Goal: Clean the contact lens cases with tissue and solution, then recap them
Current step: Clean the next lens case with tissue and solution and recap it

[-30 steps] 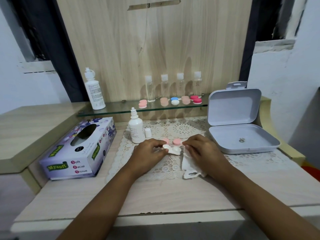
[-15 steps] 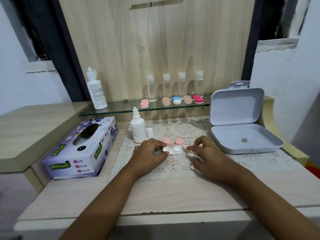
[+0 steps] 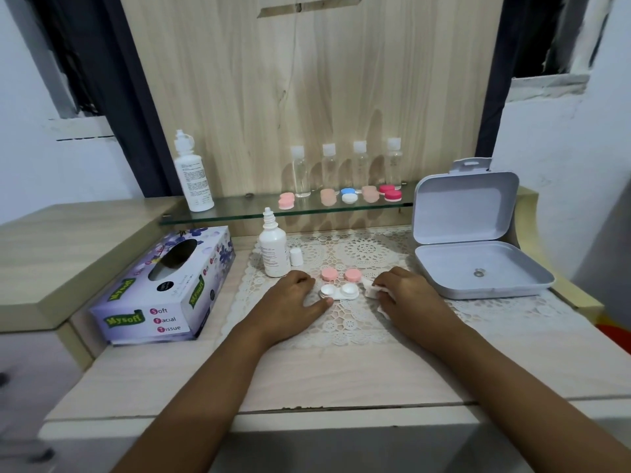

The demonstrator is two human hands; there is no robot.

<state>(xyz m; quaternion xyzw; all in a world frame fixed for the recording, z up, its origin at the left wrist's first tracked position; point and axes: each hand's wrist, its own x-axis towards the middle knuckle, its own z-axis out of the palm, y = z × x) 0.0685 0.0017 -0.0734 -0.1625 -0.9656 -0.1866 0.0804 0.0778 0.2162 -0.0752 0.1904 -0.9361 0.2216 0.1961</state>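
Two bare hands low on the lace mat (image 3: 341,324), either side of one open white contact lens case (image 3: 341,292) at its middle. Pinches the case's left end with the left hand (image 3: 292,300), thumb at the front edge, curled fingers behind. Clamps a crumpled white tissue (image 3: 370,290) in the right hand (image 3: 408,297), fingers closed over it, free tip just beside the case's right well; cannot tell whether touching. Both wells uncovered. Just behind the case, left pink cap (image 3: 329,274) and right pink cap (image 3: 353,275) flat on the mat, side by side. Farther left on the mat, small white solution bottle (image 3: 273,252) upright and uncapped, its little white cap (image 3: 296,257) standing just beside. Left of the mat, purple tissue box (image 3: 164,291). To the right, grey hinged box (image 3: 478,268) with lid up. On the glass shelf (image 3: 239,214) behind: tall white bottle (image 3: 193,179), four clear bottles (image 3: 301,174) in a row, several closed lens cases (image 3: 349,195) in pink, blue-and-white and red.
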